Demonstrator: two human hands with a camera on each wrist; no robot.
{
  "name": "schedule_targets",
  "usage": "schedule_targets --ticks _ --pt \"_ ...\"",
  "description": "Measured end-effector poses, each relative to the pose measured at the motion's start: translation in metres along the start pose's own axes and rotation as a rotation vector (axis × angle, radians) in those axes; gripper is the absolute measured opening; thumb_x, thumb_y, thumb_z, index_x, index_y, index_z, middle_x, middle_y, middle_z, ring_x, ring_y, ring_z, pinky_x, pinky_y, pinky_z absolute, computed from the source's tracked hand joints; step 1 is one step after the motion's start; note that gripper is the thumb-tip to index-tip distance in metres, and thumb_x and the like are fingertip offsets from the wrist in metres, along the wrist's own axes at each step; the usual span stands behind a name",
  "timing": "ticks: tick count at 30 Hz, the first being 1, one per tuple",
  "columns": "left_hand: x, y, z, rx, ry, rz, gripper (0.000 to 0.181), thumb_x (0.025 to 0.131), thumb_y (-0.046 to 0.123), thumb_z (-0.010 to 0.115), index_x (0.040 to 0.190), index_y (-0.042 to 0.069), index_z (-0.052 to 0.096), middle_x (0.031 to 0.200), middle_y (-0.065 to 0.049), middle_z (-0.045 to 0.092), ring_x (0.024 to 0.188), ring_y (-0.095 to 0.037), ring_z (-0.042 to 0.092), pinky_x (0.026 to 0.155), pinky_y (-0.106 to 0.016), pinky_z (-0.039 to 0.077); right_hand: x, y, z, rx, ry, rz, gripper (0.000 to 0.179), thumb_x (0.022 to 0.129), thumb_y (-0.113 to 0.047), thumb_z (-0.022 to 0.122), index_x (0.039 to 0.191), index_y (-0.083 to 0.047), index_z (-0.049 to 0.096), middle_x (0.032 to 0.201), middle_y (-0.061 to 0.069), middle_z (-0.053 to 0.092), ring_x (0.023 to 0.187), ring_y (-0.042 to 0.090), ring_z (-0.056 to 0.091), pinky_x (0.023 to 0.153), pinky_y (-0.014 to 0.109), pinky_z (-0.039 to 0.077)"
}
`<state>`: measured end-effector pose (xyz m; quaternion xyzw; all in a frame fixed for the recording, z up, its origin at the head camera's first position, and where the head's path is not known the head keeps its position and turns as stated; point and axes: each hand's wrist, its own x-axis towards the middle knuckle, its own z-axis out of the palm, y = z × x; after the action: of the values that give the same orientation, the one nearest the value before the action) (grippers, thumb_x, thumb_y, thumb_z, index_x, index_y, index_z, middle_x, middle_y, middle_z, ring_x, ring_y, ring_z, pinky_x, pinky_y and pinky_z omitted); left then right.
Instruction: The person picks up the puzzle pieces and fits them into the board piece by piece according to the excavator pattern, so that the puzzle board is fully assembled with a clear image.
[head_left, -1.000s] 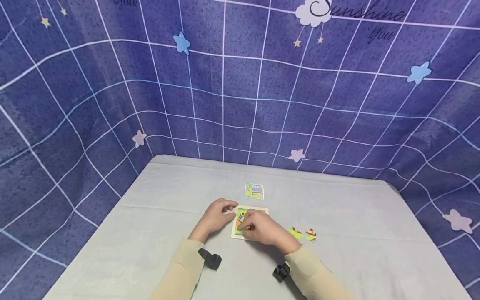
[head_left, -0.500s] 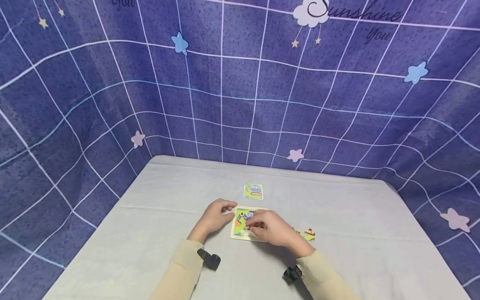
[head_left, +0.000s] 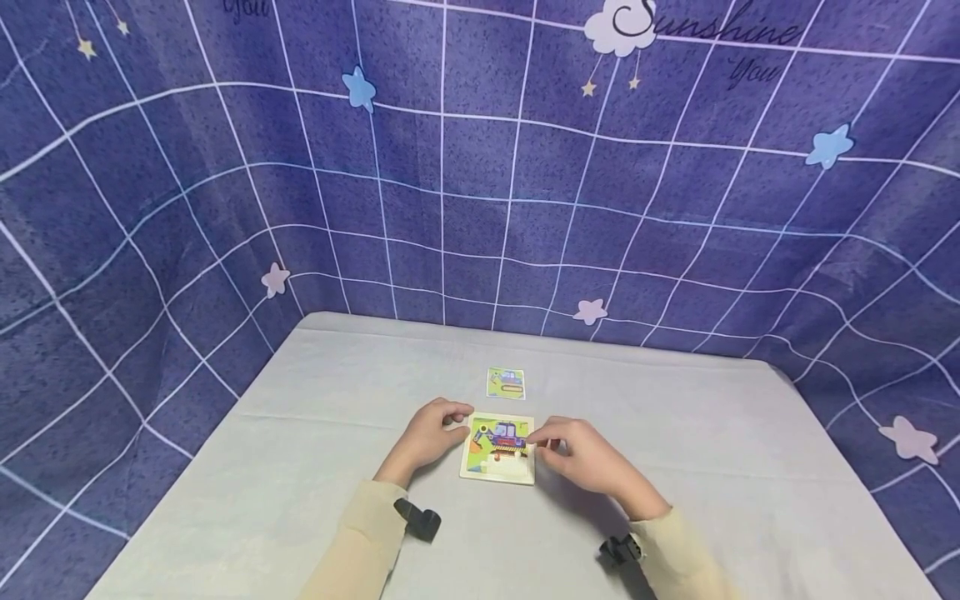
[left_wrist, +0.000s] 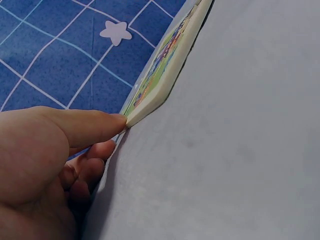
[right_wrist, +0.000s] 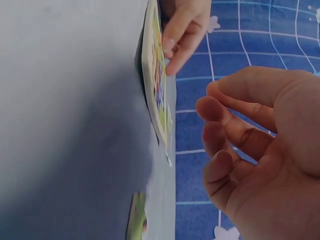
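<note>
A jigsaw puzzle board (head_left: pixel 512 468) with a pale frame lies on the cloth, showing a blue and purple excavator on green; its lower part is bare and pale. My left hand (head_left: pixel 433 435) rests at the board's left side. Its thumb (left_wrist: pixel 95 125) touches the frame's edge in the left wrist view, with the other fingers bent behind. My right hand (head_left: pixel 588 454) hovers at the board's right edge, index fingertip overlapping it in the head view. Nothing shows between its loosely bent fingers (right_wrist: pixel 210 109) in the right wrist view. A green puzzle piece (right_wrist: pixel 135 220) lies below that hand.
A small picture card (head_left: pixel 506 383) with a similar excavator lies beyond the board. Light grey cloth (head_left: pixel 360 375) covers the table. A purple-blue curtain (head_left: pixel 480 242) with a grid and stars hangs behind and on both sides. Black wrist cameras (head_left: pixel 618 552) sit on both sleeves.
My right hand has moved right, off the middle of the board, uncovering the excavator picture. It now hides the loose pieces in the head view. My left hand stays put.
</note>
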<state>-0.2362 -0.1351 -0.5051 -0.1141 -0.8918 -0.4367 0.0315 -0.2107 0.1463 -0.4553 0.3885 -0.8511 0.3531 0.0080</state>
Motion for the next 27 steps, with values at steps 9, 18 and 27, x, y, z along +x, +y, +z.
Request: schedule_targets --ticks 9,18,27 --pt "-0.001 0.0 0.001 -0.005 0.002 -0.009 0.032 0.085 0.01 0.075 0.117 0.01 0.072 0.095 0.003 0.062 0.095 -0.017 0.057 0.092 -0.04 0.048 -0.022 0.016 -0.013 -0.034 0.024 0.036 0.02 0.086 0.004 0.068 0.105 0.0 0.073 0.091 0.006 0.069 0.081 0.009 0.061 0.073 0.038 0.055" --pt "0.0 0.0 0.001 -0.004 0.006 -0.009 0.032 0.085 0.009 0.075 0.116 0.01 0.072 0.096 0.003 0.062 0.094 -0.017 0.057 0.091 -0.04 0.048 -0.042 0.033 -0.024 -0.092 0.056 0.083 0.022 0.082 0.002 0.073 0.103 -0.002 0.073 0.097 0.004 0.071 0.082 0.014 0.064 0.077 0.037 0.055" --pt "0.0 0.0 0.001 -0.014 0.005 -0.011 0.031 0.085 0.009 0.075 0.116 0.011 0.072 0.095 0.003 0.062 0.094 -0.016 0.057 0.09 -0.04 0.048 -0.051 0.039 -0.029 -0.205 0.063 0.063 0.028 0.076 0.0 0.077 0.103 -0.002 0.073 0.1 0.005 0.069 0.093 0.023 0.064 0.084 0.044 0.053"
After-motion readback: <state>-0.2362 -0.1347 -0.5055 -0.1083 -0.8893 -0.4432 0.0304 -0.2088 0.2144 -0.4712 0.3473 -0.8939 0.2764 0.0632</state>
